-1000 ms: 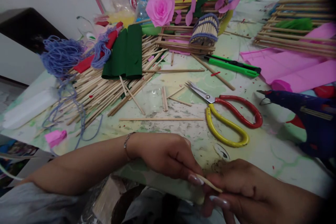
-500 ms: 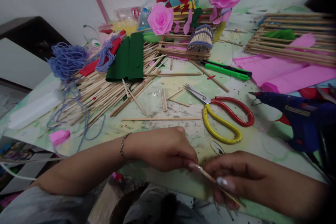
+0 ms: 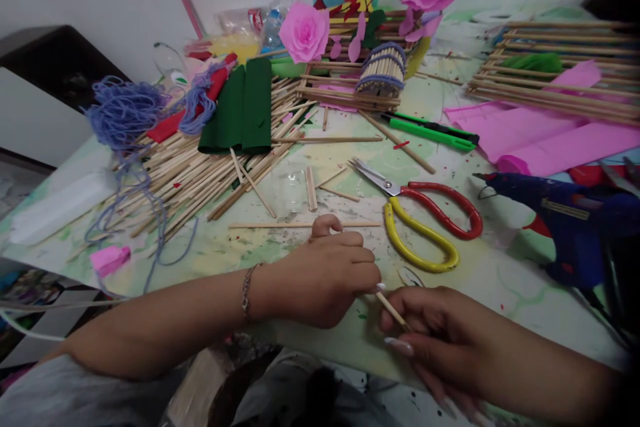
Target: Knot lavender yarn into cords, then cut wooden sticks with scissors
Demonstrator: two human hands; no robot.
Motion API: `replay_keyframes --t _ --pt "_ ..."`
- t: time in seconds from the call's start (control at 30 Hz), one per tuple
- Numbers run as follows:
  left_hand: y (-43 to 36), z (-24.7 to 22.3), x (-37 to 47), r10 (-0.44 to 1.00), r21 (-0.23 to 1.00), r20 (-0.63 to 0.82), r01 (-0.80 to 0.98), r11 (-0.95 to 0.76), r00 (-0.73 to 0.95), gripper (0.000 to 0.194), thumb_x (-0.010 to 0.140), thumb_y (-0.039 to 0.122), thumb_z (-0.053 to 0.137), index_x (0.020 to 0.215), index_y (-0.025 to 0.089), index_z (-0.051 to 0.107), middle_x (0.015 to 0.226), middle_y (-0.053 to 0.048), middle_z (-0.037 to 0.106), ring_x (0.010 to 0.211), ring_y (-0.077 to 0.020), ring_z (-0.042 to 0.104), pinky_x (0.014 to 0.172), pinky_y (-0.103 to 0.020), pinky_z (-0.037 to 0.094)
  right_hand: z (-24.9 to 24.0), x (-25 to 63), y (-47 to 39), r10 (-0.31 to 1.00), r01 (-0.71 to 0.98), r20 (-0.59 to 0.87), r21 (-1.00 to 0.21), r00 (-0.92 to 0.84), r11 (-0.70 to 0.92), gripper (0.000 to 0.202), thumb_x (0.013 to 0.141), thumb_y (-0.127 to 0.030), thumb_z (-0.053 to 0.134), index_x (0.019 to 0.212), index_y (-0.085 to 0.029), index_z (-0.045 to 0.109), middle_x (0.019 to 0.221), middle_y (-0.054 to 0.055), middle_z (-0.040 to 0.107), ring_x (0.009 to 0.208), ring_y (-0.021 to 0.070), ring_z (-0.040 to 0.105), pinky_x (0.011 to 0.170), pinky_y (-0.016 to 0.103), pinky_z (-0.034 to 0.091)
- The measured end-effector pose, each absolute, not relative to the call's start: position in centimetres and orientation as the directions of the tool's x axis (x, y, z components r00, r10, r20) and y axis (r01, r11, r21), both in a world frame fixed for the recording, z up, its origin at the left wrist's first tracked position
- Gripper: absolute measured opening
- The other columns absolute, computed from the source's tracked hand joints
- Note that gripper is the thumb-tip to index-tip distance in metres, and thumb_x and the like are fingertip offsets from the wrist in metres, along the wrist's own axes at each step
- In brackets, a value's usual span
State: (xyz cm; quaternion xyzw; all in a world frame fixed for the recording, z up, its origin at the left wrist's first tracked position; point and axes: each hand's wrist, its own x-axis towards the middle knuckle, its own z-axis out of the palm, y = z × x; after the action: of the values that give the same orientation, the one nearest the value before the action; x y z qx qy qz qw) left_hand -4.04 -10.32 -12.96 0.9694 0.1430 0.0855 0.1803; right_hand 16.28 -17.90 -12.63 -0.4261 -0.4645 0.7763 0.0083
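Observation:
Between my two hands runs a thin wooden stick (image 3: 391,307) at the table's near edge. My left hand (image 3: 327,275), with a bracelet at the wrist, pinches its upper left end. My right hand (image 3: 440,340) has thumb and fingers around the stick's lower part, which is mostly hidden. Just beyond the hands lie scissors (image 3: 421,233) with one red and one yellow handle. Another wooden stick (image 3: 280,225) lies flat past my left hand, and short stick pieces (image 3: 311,189) rest behind it.
A pile of sticks (image 3: 185,173), blue yarn (image 3: 125,110) and folded green paper (image 3: 245,107) are at left. At right are a blue glue gun (image 3: 555,213), pink paper (image 3: 550,140) and a stick frame (image 3: 550,93). A green cutter (image 3: 433,132) and paper flowers (image 3: 305,33) stand or lie behind.
The stick has slid lower or turned within my right hand, so less of it shows. My left hand has rotated, its fingers more curled and one finger raised.

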Motion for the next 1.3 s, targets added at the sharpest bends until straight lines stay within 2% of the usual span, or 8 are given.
replay_keyframes --t 0.1,0.27,0.47,0.6,0.7,0.9,1.07,1.3 --pt "-10.6 -12.9 -3.7 0.325 0.391 0.156 0.244 -0.888 0.933 0.014 0.081 0.014 0.046 0.069 0.017 0.053 0.067 0.0 0.058 0.069 -0.0158 0.043 0.066 -0.036 0.02 -12.6 16.1 -18.0 0.362 0.357 -0.641 -0.716 -0.677 -0.6 0.014 0.093 -0.033 0.041 0.096 -0.02 0.045 0.066 -0.003 0.056 0.044 0.0052 0.043 0.041 0.016 0.034" --pt "-10.6 -12.9 -3.4 0.367 0.464 0.185 0.249 -0.85 0.911 0.024 0.083 0.019 0.046 0.06 0.016 0.051 0.059 0.001 0.057 0.063 -0.0137 0.04 0.065 -0.036 0.019 -12.3 16.0 -18.3 0.578 0.353 -0.507 -0.862 -0.64 -0.365 0.01 0.09 -0.026 0.048 0.084 -0.018 0.05 0.077 -0.001 0.057 0.066 0.0066 0.048 0.058 0.016 0.041" --pt "-10.3 -13.3 -3.6 0.417 0.478 0.3 0.244 -0.844 0.858 0.019 0.077 0.015 0.045 0.059 0.017 0.052 0.054 0.002 0.056 0.061 -0.0132 0.041 0.064 -0.037 0.017 -12.9 15.0 -18.3 0.506 0.157 -0.564 -0.754 -0.653 -0.638 0.025 0.086 -0.042 0.053 0.083 -0.018 0.046 0.066 -0.003 0.055 0.045 0.003 0.039 0.041 0.014 0.03" --pt "-10.6 -13.3 -3.7 0.431 0.435 0.3 0.28 -0.856 0.851 0.017 0.075 0.015 0.045 0.06 0.016 0.052 0.054 0.001 0.055 0.062 -0.0138 0.042 0.064 -0.037 0.016 -13.1 14.9 -18.0 0.443 0.181 -0.609 -0.699 -0.658 -0.692 0.028 0.086 -0.045 0.05 0.093 -0.018 0.048 0.062 -0.002 0.059 0.039 0.0034 0.039 0.038 0.015 0.031" --pt "-10.6 -13.3 -3.7 0.46 0.437 0.283 0.313 -0.843 0.842 0.017 0.076 0.014 0.045 0.06 0.017 0.052 0.055 0.001 0.056 0.063 -0.0142 0.042 0.064 -0.037 0.017 -12.9 15.2 -18.1 0.406 0.221 -0.626 -0.686 -0.666 -0.694 0.027 0.091 -0.044 0.042 0.097 -0.018 0.047 0.053 -0.005 0.053 0.037 0.0042 0.036 0.038 0.015 0.029" --pt "-10.2 -12.9 -3.5 0.414 0.512 0.245 0.246 -0.823 0.877 0.019 0.076 0.014 0.045 0.059 0.017 0.052 0.055 0.001 0.057 0.062 -0.0132 0.041 0.063 -0.036 0.019 -13.0 15.8 -18.7 0.56 0.303 -0.505 -0.857 -0.657 -0.418 0.019 0.094 -0.036 0.04 0.086 -0.02 0.047 0.078 0.0 0.055 0.059 0.0061 0.047 0.052 0.016 0.04" --pt "-9.6 -12.9 -3.2 0.439 0.582 0.167 0.271 -0.767 0.883 0.031 0.086 0.025 0.046 0.057 0.016 0.053 0.056 0.002 0.06 0.062 -0.012 0.042 0.069 -0.037 0.02 -12.7 15.3 -18.6 0.662 0.358 -0.401 -0.91 -0.633 -0.209 0.029 0.095 -0.04 0.034 0.079 -0.02 0.047 0.068 0.0 0.053 0.054 0.0079 0.045 0.053 0.02 0.041" --pt "-9.1 -13.2 -3.0 0.431 0.63 0.091 0.283 -0.723 0.898 0.047 0.093 0.038 0.038 0.054 0.015 0.049 0.053 0.002 0.057 0.061 -0.0109 0.041 0.073 -0.037 0.021 -12.7 14.8 -18.7 0.671 0.291 -0.373 -0.927 -0.641 -0.237 0.037 0.095 -0.047 0.032 0.076 -0.019 0.049 0.067 0.001 0.057 0.051 0.0079 0.047 0.052 0.021 0.041"
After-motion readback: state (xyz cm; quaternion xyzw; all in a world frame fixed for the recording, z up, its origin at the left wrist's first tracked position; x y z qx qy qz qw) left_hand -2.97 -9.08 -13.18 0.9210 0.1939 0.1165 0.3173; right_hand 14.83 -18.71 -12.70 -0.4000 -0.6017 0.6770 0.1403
